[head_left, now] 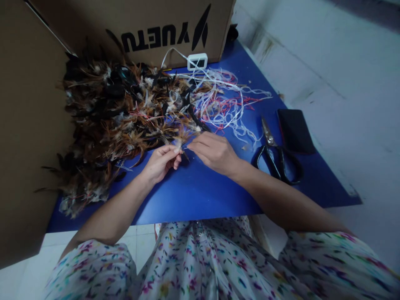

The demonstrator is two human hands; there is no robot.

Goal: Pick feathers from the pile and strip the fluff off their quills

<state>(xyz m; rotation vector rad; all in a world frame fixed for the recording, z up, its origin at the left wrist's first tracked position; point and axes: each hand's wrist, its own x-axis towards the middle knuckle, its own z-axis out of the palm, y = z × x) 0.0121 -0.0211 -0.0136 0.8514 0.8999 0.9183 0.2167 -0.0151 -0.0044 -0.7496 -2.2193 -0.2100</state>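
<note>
Over the blue table, my left hand pinches the pale base of a small brown feather, whose tip points away from me. Close beside it, my right hand has its thumb and fingers pressed together near the feather's base. What those fingers hold, if anything, is too small to make out. A large heap of brown and black feathers lies just beyond and to the left of my hands. Past my right hand is a tangle of white and red strings.
Black-handled scissors lie right of my right forearm, next to a dark flat case. A small white digital display stands before a cardboard box at the back. Another cardboard panel borders the left side; a wall runs along the right.
</note>
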